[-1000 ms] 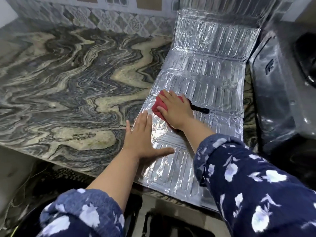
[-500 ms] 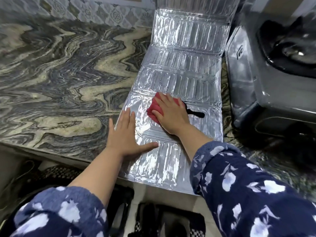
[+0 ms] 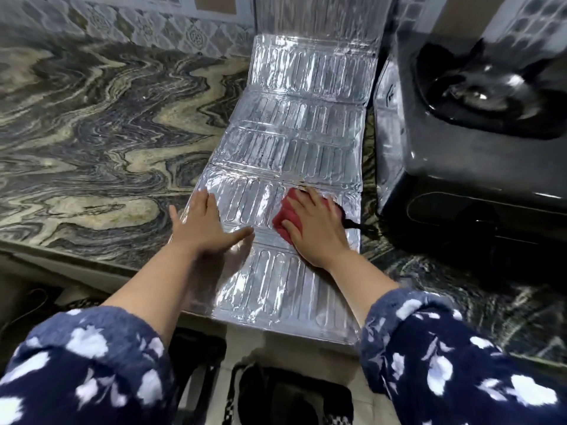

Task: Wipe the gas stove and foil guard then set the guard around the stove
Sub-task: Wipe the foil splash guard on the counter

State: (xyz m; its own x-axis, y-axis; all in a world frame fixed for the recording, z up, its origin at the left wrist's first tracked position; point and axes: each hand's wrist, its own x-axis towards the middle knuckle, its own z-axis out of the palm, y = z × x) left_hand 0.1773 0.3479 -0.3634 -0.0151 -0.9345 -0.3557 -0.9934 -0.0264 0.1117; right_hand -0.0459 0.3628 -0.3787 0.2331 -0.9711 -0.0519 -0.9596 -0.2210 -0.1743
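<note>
Foil guard (image 3: 294, 142) flat, long axis toward backsplash.

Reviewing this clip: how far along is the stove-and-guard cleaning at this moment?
Done: cannot tell whether the gas stove has been wiped. In hand: the foil guard lies unfolded flat on the counter, its far panel leaning up at the wall; the left hand presses it down while the right hand presses a red cloth on a near panel. Left: setting the guard around the stove.
</note>
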